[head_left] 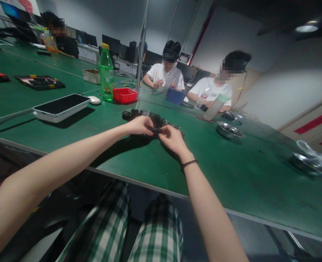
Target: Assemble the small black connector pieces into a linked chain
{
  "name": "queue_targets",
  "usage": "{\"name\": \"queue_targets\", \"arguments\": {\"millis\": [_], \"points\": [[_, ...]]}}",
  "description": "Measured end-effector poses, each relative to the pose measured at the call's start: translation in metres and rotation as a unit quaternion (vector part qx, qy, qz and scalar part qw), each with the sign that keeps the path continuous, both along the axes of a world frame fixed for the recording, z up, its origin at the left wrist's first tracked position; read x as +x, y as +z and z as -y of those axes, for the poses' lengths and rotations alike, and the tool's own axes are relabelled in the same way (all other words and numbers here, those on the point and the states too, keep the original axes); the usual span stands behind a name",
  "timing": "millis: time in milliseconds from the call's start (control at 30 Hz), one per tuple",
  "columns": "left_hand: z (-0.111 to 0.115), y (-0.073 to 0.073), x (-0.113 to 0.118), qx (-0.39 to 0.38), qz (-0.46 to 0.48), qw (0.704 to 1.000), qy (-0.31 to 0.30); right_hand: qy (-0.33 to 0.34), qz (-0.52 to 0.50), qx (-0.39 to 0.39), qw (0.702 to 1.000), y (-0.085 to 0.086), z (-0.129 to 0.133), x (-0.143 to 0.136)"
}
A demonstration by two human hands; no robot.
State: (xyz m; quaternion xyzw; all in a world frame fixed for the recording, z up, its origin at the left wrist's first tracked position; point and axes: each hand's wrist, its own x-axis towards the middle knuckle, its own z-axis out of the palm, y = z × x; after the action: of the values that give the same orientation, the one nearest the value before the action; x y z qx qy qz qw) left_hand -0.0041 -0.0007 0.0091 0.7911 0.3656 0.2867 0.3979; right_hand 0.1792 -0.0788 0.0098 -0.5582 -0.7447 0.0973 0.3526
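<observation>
Both of my hands meet over a pile of small black parts (135,114) on the green table. My left hand (141,125) is closed, thumb and fingers pinching one end of a small dark piece (156,130). From the other side my right hand (173,138) pinches the same piece, its fingertips close to the left ones. The piece is dark and partly covered by fingers, so its exact kind cannot be made out. More black parts lie behind and beneath the hands.
Left of the hands are a white-cased device (61,108), a white mouse (94,100), a green bottle (106,74) and a red tray (125,95). Metal bowls (230,131) (311,165) stand to the right. Two people in white shirts (165,77) (211,89) sit across the table.
</observation>
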Motion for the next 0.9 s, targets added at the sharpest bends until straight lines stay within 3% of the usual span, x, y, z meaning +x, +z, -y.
{"name": "queue_targets", "arguments": {"millis": [900], "points": [[0.0,0.0018,-0.0016,0.001,-0.018,1.0,-0.007,0.004,0.01,-0.027,1.0,0.0005,0.0012,-0.0006]]}}
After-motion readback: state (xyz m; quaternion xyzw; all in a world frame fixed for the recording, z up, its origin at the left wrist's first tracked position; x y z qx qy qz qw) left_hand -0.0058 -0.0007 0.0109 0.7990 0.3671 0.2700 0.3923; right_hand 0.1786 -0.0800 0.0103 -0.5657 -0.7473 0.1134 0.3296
